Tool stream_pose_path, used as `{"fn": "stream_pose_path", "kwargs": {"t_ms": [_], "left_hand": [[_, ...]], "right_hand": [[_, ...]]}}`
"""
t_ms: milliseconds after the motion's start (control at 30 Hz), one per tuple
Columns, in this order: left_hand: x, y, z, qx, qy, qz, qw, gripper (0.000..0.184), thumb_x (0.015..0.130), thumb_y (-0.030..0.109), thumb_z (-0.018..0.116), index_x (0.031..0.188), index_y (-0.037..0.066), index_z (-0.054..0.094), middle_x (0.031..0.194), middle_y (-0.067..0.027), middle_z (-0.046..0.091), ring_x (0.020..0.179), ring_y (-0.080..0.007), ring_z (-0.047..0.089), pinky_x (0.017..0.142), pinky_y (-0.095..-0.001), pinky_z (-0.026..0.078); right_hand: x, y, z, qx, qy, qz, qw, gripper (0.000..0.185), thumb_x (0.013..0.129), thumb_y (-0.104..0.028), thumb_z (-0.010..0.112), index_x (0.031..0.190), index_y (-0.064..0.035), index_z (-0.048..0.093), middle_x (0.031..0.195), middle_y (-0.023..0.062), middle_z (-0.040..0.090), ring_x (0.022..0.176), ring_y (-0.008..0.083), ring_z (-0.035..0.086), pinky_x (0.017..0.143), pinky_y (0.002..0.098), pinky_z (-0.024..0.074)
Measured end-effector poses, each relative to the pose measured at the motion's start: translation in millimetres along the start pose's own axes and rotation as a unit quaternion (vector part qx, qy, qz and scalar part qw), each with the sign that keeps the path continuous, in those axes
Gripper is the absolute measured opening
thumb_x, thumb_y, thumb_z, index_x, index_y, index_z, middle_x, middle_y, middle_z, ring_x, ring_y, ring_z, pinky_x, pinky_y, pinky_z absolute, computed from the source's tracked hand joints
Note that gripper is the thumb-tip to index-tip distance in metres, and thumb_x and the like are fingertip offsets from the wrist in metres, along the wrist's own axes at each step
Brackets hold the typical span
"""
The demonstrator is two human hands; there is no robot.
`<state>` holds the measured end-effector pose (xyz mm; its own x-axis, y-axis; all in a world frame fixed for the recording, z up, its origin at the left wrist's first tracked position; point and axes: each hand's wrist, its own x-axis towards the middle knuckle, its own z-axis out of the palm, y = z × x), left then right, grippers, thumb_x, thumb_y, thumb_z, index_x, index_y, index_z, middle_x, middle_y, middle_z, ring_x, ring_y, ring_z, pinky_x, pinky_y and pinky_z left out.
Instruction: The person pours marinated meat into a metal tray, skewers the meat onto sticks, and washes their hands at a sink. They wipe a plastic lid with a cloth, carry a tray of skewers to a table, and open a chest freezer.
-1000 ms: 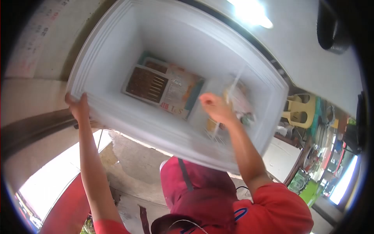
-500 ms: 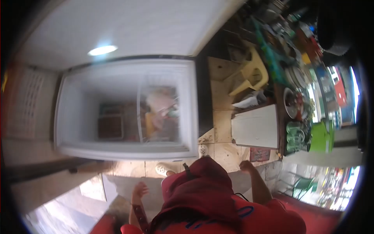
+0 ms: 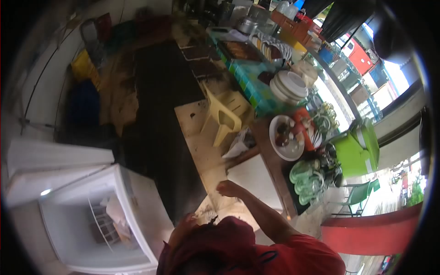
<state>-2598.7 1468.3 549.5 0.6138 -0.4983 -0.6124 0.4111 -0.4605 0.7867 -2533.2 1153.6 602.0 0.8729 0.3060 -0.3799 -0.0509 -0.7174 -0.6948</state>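
My right hand (image 3: 228, 188) is in the air in front of my body, its fingers curled, over the floor beside a white panel (image 3: 256, 178). What it holds, if anything, is too small to make out. My left hand (image 3: 187, 223) is low by my dark red apron (image 3: 224, 233), blurred and partly hidden, so its fingers are unclear. At the lower left the white chest freezer (image 3: 146, 215) stands with its lid (image 3: 59, 156) raised. Inside it are a wire rack (image 3: 103, 224) and a pale bag (image 3: 115, 211).
A yellow plastic chair (image 3: 224, 114) stands on the tiled floor. Along the right runs a table with stacked plates (image 3: 288, 87), a white bowl (image 3: 286, 137), green glasses (image 3: 305, 181) and a green cooler (image 3: 357, 151). A dark mat (image 3: 160, 114) covers the middle floor.
My hands have left the freezer. The view has turned right, so the freezer now sits at the lower left and the table and chair show more fully.
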Motion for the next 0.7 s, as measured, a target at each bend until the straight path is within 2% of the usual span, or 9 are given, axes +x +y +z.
{"fn": "stream_pose_path", "kwargs": {"t_ms": [33, 67, 167, 267, 367, 400, 467, 533, 700], "left_hand": [[13, 36, -15, -0.072, 0.002, -0.003, 0.997, 0.043, 0.084, 0.025, 0.059, 0.117, 0.000, 0.050, 0.102, -0.0177, 0.063, 0.101, -0.0245, 0.059, 0.083, -0.0325, 0.047], [33, 46, -37, -0.032, -0.008, 0.066, 0.997, 0.051, 0.085, 0.022, 0.062, 0.125, 0.000, 0.041, 0.112, -0.0171, 0.057, 0.101, -0.0205, 0.056, 0.083, -0.0317, 0.047], [70, 74, -93, 0.034, 0.122, 0.090, 0.988, 0.051, 0.084, 0.021, 0.062, 0.126, 0.001, 0.042, 0.110, -0.0143, 0.058, 0.098, -0.0211, 0.057, 0.080, -0.0327, 0.047], [116, 112, -160, -0.037, 0.145, -0.053, 0.987, 0.045, 0.080, 0.017, 0.064, 0.121, 0.005, 0.047, 0.100, -0.0090, 0.061, 0.082, -0.0194, 0.062, 0.069, -0.0319, 0.050], [186, 126, -227, -0.288, 0.142, -0.073, 0.944, 0.045, 0.077, 0.014, 0.066, 0.118, 0.010, 0.049, 0.094, -0.0051, 0.061, 0.073, -0.0152, 0.060, 0.063, -0.0300, 0.049], [216, 151, -245, -0.253, 0.157, -0.069, 0.952, 0.042, 0.077, 0.014, 0.066, 0.116, 0.011, 0.050, 0.093, -0.0033, 0.059, 0.079, -0.0145, 0.060, 0.065, -0.0297, 0.048], [268, 247, -275, -0.200, 0.126, -0.063, 0.970, 0.046, 0.082, 0.024, 0.063, 0.122, 0.008, 0.046, 0.105, -0.0055, 0.057, 0.092, -0.0185, 0.057, 0.077, -0.0358, 0.046], [326, 338, -295, -0.194, 0.065, -0.021, 0.979, 0.046, 0.083, 0.023, 0.062, 0.122, 0.007, 0.046, 0.110, -0.0074, 0.055, 0.099, -0.0213, 0.056, 0.085, -0.0376, 0.045], [492, 532, -314, -0.136, -0.102, 0.104, 0.980, 0.036, 0.083, 0.015, 0.062, 0.116, 0.008, 0.049, 0.104, -0.0047, 0.058, 0.093, -0.0148, 0.058, 0.079, -0.0323, 0.047]], "right_hand": [[28, -19, -25, 0.147, 0.026, 0.027, 0.988, 0.016, 0.071, -0.013, 0.055, 0.078, -0.0018, 0.065, 0.080, 0.0154, 0.065, 0.077, 0.0298, 0.063, 0.069, 0.0384, 0.0488], [61, -31, -48, 0.133, 0.016, 0.036, 0.990, 0.017, 0.073, -0.011, 0.056, 0.084, -0.0025, 0.065, 0.083, 0.0144, 0.066, 0.078, 0.0272, 0.065, 0.069, 0.0364, 0.0495], [153, -21, -80, 0.087, 0.089, -0.057, 0.991, 0.019, 0.074, -0.011, 0.056, 0.088, -0.0023, 0.064, 0.084, 0.0140, 0.066, 0.081, 0.0282, 0.064, 0.071, 0.0356, 0.0494], [205, -26, -139, 0.062, 0.049, -0.081, 0.994, 0.023, 0.077, -0.012, 0.052, 0.094, -0.0011, 0.063, 0.091, 0.0150, 0.065, 0.087, 0.0294, 0.063, 0.078, 0.0359, 0.0491], [229, 1, -199, 0.022, 0.048, -0.084, 0.995, 0.025, 0.078, -0.014, 0.053, 0.098, -0.0014, 0.062, 0.094, 0.0148, 0.065, 0.087, 0.0293, 0.063, 0.078, 0.0347, 0.0489], [229, 13, -216, 0.049, 0.065, -0.050, 0.995, 0.024, 0.077, -0.012, 0.056, 0.098, -0.0028, 0.063, 0.094, 0.0138, 0.065, 0.086, 0.0272, 0.063, 0.077, 0.0338, 0.0491], [224, 28, -264, 0.117, 0.092, 0.034, 0.988, 0.024, 0.076, -0.012, 0.059, 0.099, -0.0051, 0.063, 0.094, 0.0112, 0.065, 0.085, 0.0220, 0.063, 0.076, 0.0315, 0.0493], [221, 45, -312, 0.213, 0.139, 0.128, 0.959, 0.025, 0.078, -0.012, 0.061, 0.102, -0.0063, 0.063, 0.093, 0.0083, 0.066, 0.086, 0.0174, 0.062, 0.076, 0.0300, 0.0494], [252, 108, -408, 0.389, 0.385, 0.190, 0.815, 0.027, 0.078, -0.006, 0.061, 0.105, -0.0030, 0.060, 0.089, 0.0053, 0.064, 0.076, 0.0137, 0.059, 0.064, 0.0280, 0.0502]]}}
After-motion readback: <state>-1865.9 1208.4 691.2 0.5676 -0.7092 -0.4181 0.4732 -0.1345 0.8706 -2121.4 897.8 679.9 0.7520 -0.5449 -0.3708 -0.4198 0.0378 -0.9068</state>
